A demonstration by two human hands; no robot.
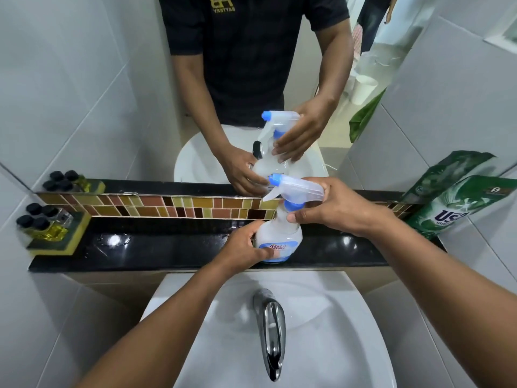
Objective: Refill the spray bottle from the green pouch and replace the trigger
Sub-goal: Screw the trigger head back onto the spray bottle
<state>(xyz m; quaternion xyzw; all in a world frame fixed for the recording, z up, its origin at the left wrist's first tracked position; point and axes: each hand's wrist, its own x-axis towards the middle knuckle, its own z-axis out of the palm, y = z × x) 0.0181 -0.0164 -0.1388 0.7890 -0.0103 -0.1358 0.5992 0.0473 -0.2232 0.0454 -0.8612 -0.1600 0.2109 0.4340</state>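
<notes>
The right hand's fingers [300, 217] close around the blue collar under the trigger [296, 189]; the left hand [246, 247] grips the spray bottle [279, 236], upright on the glossy black tabletop [167, 247]. Whether refilling is finished cannot be told; the trigger sits on the neck. The translucent bottle looks cloudy. The crinkled green pouch [458, 208] leans against the right wall.

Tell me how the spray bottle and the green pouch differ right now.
The spray bottle is translucent white with a blue collar; the green pouch is opaque green. The bottle stands upright mid-ledge, held by the left hand and right hand; the pouch leans untouched against the right wall. The bottle looks rigid, the pouch soft and creased. Both sit on the black ledge.
</notes>
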